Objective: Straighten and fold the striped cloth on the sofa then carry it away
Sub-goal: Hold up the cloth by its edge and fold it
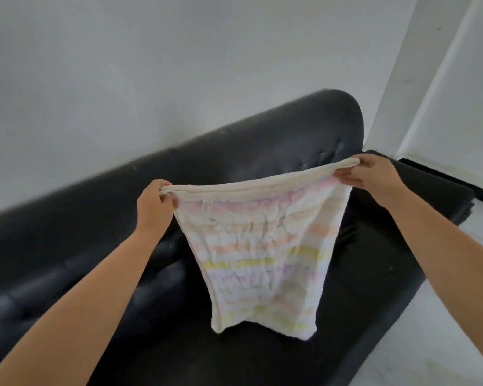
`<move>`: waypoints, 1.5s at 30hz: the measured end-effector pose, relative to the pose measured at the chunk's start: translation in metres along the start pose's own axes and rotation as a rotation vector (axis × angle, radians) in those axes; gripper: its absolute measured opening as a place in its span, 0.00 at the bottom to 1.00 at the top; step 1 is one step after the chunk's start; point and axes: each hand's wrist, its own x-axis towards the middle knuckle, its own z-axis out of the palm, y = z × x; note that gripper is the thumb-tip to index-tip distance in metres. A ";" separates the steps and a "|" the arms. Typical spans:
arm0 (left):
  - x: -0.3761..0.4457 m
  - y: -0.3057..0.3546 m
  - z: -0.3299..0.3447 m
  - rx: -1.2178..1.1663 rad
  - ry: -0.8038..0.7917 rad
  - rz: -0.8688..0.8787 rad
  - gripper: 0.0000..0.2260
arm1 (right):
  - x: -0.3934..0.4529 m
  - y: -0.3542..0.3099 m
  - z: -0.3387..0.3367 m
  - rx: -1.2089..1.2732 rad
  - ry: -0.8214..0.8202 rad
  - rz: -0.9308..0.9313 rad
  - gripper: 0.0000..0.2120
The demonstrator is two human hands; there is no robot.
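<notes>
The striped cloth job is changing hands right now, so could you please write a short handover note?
Left hand: grip shut on the top left corner of the striped cloth.
Right hand: grip shut on the top right corner.
Cloth: held up, top edge stretched between the hands, hanging in front of the black sofa; whether its bottom edge touches the seat is unclear.
Done: lifted and spread, though wrinkled.
Left: fold it, then carry it away.

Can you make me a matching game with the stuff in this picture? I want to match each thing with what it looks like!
Things:
1. striped cloth
2. sofa
3. left hand
4. wall

What it looks like:
A. black and shiny
B. plain pale grey
C. hanging in the air, wrinkly
D. gripping the cloth's top corner

Pairs: 1-C, 2-A, 3-D, 4-B
</notes>
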 end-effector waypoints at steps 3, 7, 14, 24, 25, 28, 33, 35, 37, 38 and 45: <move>-0.017 -0.007 -0.001 -0.041 0.024 -0.026 0.08 | -0.021 0.012 -0.002 -0.364 0.118 -0.170 0.06; -0.064 -0.041 -0.015 0.081 0.010 -0.015 0.06 | -0.073 0.041 0.000 -0.738 0.113 -0.245 0.08; -0.161 -0.120 -0.056 0.018 -0.284 -0.107 0.09 | -0.198 0.130 0.028 -0.651 -0.099 0.014 0.02; -0.258 -0.228 -0.073 0.182 -0.737 -0.432 0.16 | -0.281 0.259 0.078 -0.681 -0.290 0.473 0.02; -0.261 -0.237 -0.067 0.202 -0.750 -0.446 0.15 | -0.280 0.271 0.083 -0.678 -0.286 0.500 0.02; -0.258 -0.259 -0.038 0.266 -0.744 -0.476 0.09 | -0.270 0.308 0.099 -0.675 -0.274 0.560 0.03; -0.229 -0.303 0.038 0.343 -0.709 -0.518 0.07 | -0.233 0.376 0.126 -0.673 -0.226 0.635 0.04; -0.208 -0.319 0.073 0.329 -0.676 -0.486 0.09 | -0.206 0.403 0.132 -0.669 -0.141 0.635 0.09; -0.188 -0.336 0.107 0.325 -0.608 -0.463 0.11 | -0.176 0.428 0.137 -0.662 -0.025 0.631 0.13; -0.180 -0.347 0.124 0.332 -0.571 -0.461 0.13 | -0.161 0.442 0.141 -0.641 0.029 0.635 0.14; -0.220 -0.403 0.193 0.626 -0.684 -0.608 0.28 | -0.150 0.532 0.167 -0.641 0.038 0.859 0.25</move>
